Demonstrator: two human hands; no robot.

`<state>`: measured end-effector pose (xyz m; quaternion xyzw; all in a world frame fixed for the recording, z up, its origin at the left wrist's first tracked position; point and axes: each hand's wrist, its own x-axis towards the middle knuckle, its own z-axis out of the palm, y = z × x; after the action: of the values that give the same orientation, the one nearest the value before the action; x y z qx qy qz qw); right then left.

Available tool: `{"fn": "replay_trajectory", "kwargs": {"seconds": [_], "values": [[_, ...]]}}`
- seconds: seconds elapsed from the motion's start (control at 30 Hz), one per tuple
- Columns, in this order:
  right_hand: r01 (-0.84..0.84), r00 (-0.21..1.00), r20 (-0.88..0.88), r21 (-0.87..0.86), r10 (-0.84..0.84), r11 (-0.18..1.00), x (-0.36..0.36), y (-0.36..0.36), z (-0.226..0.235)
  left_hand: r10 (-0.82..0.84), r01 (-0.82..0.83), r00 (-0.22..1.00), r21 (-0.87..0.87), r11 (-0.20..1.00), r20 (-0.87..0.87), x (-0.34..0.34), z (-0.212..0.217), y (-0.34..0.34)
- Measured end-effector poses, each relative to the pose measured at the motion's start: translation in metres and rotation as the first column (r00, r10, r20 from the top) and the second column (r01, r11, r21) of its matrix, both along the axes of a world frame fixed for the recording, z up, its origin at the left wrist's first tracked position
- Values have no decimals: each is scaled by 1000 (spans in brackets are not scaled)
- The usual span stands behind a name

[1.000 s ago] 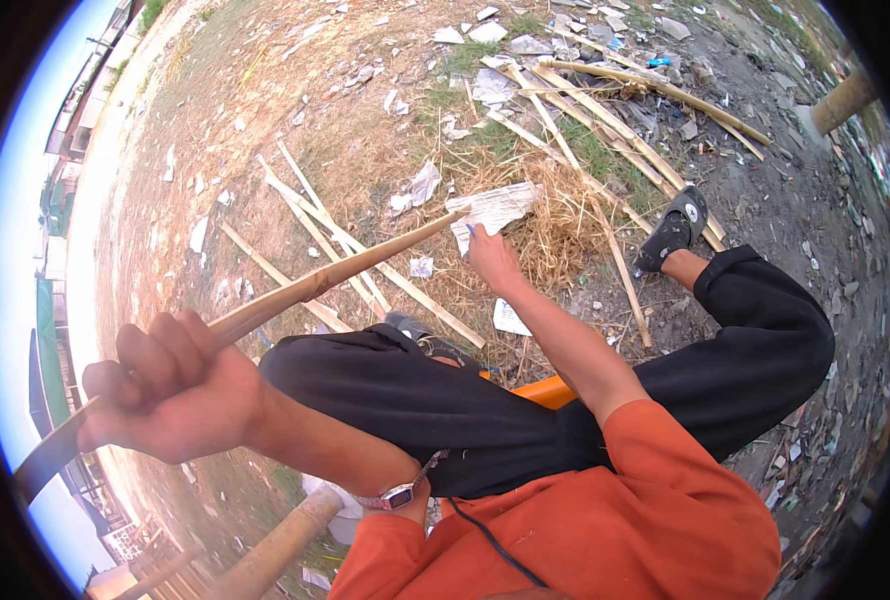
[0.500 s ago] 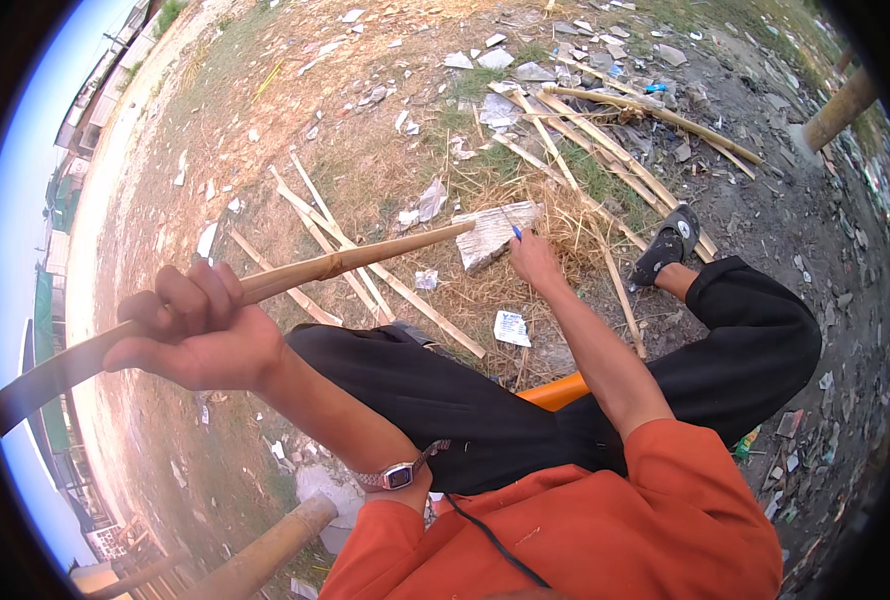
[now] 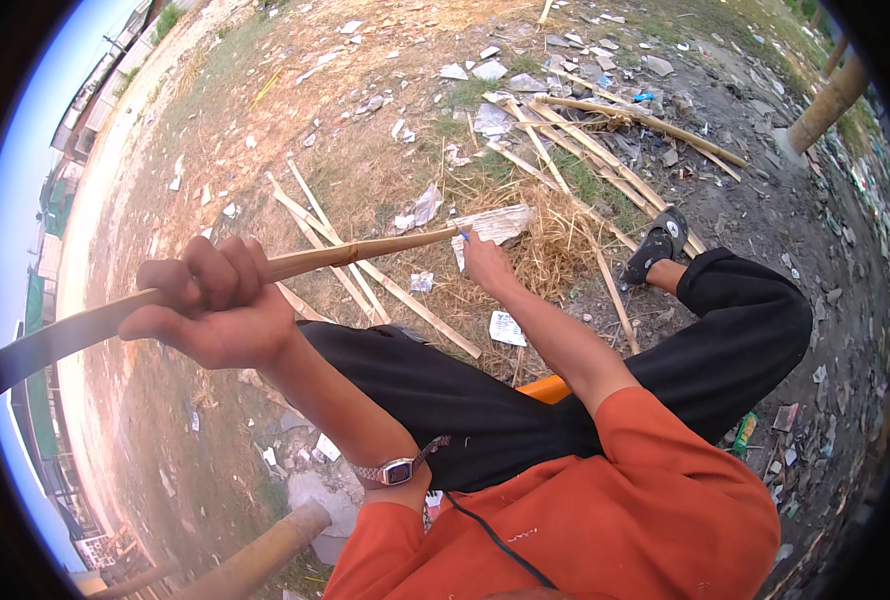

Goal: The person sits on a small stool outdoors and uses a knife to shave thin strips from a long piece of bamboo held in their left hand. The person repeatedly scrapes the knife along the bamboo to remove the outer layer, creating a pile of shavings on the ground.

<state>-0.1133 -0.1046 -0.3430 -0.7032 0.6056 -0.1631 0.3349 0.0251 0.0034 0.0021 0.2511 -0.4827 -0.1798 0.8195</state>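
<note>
My left hand (image 3: 215, 305) is wrapped around a long split bamboo pole (image 3: 360, 250), which slants from the far left edge to the middle of the view. The pole's thin end lies at a pale, weathered wooden block (image 3: 505, 222) on the ground. Beside that end my right hand (image 3: 487, 265) is closed around a small tool with a blue handle (image 3: 465, 235). Its working end cannot be made out against the block and pole. Dry straw and shavings (image 3: 560, 240) lie around the block.
Several bamboo strips (image 3: 405, 300) lie left of the block, and more strips (image 3: 605, 155) are piled at the upper right. A round post (image 3: 830, 105) stands far right. A thick bamboo pole (image 3: 260, 550) juts in at lower left. Between my legs shows an orange seat (image 3: 547, 388).
My right hand has moved left with the blue-handled tool, from the block to the bamboo's thin end. My left hand, still gripping the pole, has shifted slightly right and up.
</note>
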Motion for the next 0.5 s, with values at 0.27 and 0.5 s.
{"fn": "replay_trajectory", "kwargs": {"seconds": [0.27,0.5], "values": [[-166,970,-195,-89,146,982,-5,-15,-35,-90,90,996,-6,996,-10,11,-3,9],[-11,870,-489,104,61,995,-52,-63,-81,-45,45,999,-10,999,0,12,-3,10]]}}
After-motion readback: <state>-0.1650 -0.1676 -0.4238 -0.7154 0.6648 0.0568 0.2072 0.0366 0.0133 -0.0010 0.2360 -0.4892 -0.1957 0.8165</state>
